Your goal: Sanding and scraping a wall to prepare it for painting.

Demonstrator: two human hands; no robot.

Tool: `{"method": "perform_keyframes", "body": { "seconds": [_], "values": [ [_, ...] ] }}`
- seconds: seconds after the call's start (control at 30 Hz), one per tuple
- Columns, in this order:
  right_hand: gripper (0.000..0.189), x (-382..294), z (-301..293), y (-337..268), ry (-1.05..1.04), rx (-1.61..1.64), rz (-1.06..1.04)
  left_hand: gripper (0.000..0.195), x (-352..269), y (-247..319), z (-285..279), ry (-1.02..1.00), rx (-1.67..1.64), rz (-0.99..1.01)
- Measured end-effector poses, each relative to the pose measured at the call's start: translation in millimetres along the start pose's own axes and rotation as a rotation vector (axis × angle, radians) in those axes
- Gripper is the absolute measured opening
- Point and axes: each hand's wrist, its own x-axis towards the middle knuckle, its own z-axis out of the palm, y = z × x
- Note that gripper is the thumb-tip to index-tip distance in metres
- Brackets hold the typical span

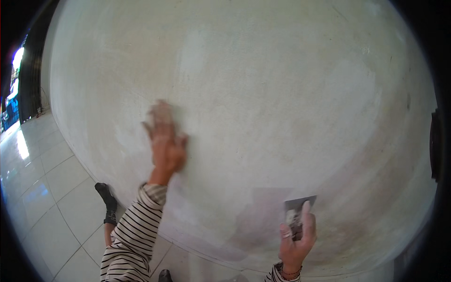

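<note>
A pale wall (246, 105) with whitish patches fills most of the head view. Flat against it or just off it, blurred, is my left hand (165, 141), fingers apart and pointing up, holding nothing. Lower right, my right hand (299, 239) grips a putty knife (300, 208) with a wide metal blade, its index finger extended along the blade. Whitish paste sits on the blade near the handle. The blade is close to the wall; whether it touches cannot be told.
Glossy tiled floor (56, 197) runs along the wall's foot at the left and below. My foot in a dark sock (105, 197) stands near the wall's base, another dark toe shows at the bottom. A dark doorway edge (31, 70) is far left, a dark object (435, 144) far right.
</note>
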Motion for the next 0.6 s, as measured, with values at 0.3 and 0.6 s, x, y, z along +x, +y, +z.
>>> {"method": "perform_keyframes", "body": {
  "seconds": [0.3,0.6],
  "values": [
    [0.060,-13,-50,-20,0.321,0.154,0.369,0.093,-72,281,27,-0.196,-0.543,0.564],
    [0.057,-9,-15,-3,0.287,0.210,0.168,0.083,11,3,-13,-0.050,0.085,0.071]
  ]
}}
